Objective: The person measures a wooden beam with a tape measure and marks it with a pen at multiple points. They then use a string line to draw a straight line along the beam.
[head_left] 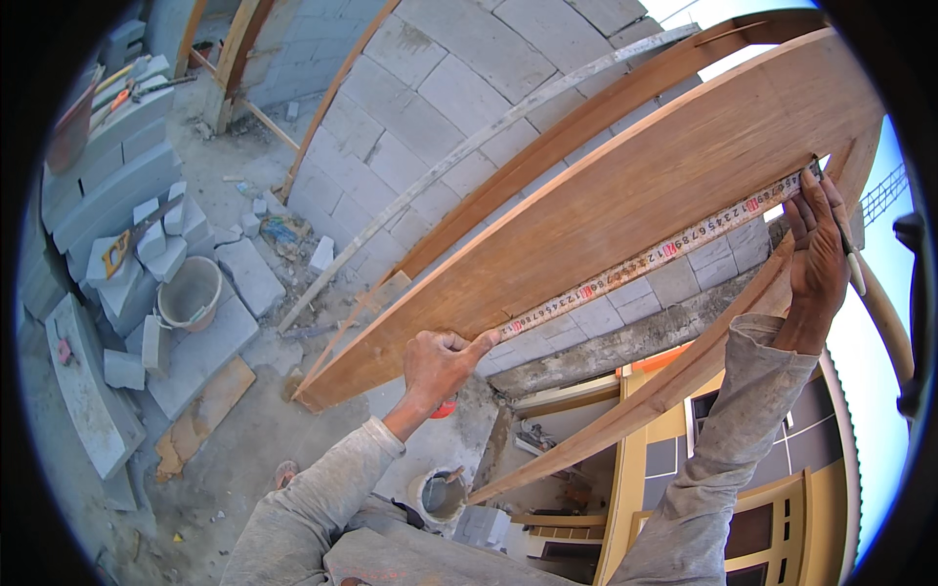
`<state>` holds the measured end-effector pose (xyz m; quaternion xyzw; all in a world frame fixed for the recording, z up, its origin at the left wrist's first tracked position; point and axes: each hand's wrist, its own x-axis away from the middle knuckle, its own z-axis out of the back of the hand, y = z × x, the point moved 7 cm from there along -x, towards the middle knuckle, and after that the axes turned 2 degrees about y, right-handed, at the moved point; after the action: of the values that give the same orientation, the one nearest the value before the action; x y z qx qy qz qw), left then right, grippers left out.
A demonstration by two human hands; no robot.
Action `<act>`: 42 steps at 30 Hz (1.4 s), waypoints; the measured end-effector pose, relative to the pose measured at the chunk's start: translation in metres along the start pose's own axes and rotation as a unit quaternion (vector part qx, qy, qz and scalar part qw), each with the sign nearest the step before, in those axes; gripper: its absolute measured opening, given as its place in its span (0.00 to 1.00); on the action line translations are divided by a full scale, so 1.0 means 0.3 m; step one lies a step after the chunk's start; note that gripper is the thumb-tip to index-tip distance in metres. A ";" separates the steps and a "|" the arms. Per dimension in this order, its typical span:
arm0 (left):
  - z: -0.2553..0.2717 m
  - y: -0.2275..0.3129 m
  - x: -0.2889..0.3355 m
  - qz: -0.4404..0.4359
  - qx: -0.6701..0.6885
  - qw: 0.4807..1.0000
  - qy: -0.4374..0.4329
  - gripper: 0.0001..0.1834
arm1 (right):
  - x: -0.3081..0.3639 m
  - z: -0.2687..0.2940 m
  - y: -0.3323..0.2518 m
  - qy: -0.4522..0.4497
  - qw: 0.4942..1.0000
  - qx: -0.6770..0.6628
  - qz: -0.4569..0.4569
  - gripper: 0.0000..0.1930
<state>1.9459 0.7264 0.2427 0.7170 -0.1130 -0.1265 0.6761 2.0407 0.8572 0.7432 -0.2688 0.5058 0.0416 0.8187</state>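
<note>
Blockwork (430,88) in pale grey courses fills the upper middle of my feed, and at lower right I can see a yellow building front (630,479). Before the wall, a broad wooden board (586,210) slants up from lower left to upper right. One narrower timber (547,176) runs behind it; another timber (635,415) slopes below. On the left, loose light blocks (249,278) lie about a grey bucket (191,278), and a second bucket (417,493) sits near the lower edge.

Along the board's lower edge I see the measuring tape (635,262), stretched straight between the two hands. At its lower end the left hand (435,371) has its fingers curled, gripping the tape with the thumb laid along it. At the upper end, the right hand (819,244) is raised, fingertips touching the tape while its fingers grasp a slim pencil-like stick (857,273). A yellow-handled saw (117,256) rests on the blocks at left. Just below the left hand shows a small red object (445,408), partly hidden from me.
</note>
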 end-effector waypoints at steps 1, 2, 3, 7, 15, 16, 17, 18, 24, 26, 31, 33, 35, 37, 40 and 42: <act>-0.001 0.001 -0.004 0.002 -0.008 1.000 -0.005 0.37 | 0.001 0.000 0.000 -0.001 1.000 0.000 0.002 0.15; -0.002 0.002 -0.007 0.002 -0.029 1.000 -0.007 0.37 | 0.002 0.003 -0.001 0.001 1.000 -0.001 0.004 0.15; -0.003 0.003 -0.009 0.001 -0.004 1.000 -0.004 0.38 | 0.003 0.004 -0.001 0.003 1.000 -0.001 0.006 0.15; -0.005 0.005 -0.010 -0.004 0.002 1.000 0.010 0.40 | 0.006 -0.005 -0.006 -0.010 1.000 -0.001 -0.002 0.14; -0.007 0.012 -0.003 0.017 0.030 0.999 0.004 0.40 | 0.080 -0.020 -0.085 0.037 0.984 0.169 0.029 0.22; -0.005 0.014 -0.002 0.018 0.028 0.999 0.006 0.40 | 0.091 -0.010 -0.111 0.051 0.974 0.214 0.045 0.24; -0.004 0.015 0.000 0.019 0.026 0.999 0.009 0.40 | 0.104 0.005 -0.128 0.078 0.973 0.211 0.044 0.25; -0.005 0.018 0.002 0.018 0.031 0.999 0.009 0.40 | 0.118 0.002 -0.157 0.077 0.971 0.212 0.082 0.25; 0.002 0.020 0.002 0.016 0.037 0.999 0.008 0.39 | 0.235 -0.063 -0.254 -0.026 0.978 0.157 0.136 0.20; 0.002 0.021 0.004 0.016 0.041 0.999 0.011 0.40 | 0.290 -0.147 -0.261 -0.205 0.968 0.090 0.116 0.09; 0.006 0.025 0.009 0.024 0.048 0.998 0.012 0.39 | 0.336 -0.300 -0.213 -0.438 0.871 0.152 0.160 0.05; 0.007 0.027 0.010 0.022 0.047 0.999 0.011 0.39 | 0.322 -0.330 -0.191 -0.466 0.863 0.110 0.163 0.04; 0.010 0.024 0.008 0.023 0.023 0.999 0.009 0.39 | 0.308 -0.345 -0.172 -0.480 0.850 0.129 0.175 0.04; 0.005 0.024 0.006 0.017 0.043 0.999 0.001 0.37 | 0.309 -0.354 -0.167 -0.475 0.829 0.184 0.229 0.04; -0.003 0.019 0.002 0.018 0.052 0.998 -0.007 0.36 | 0.300 -0.363 -0.112 -0.487 0.846 0.184 0.113 0.04; -0.008 0.018 0.002 0.020 0.061 0.998 -0.009 0.35 | 0.291 -0.372 -0.111 -0.480 0.842 0.203 0.142 0.04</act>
<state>1.9474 0.7280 0.2483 0.7537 -0.1406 -0.1122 0.6321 2.0043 0.7572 0.6439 0.0320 0.0794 0.1776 0.9804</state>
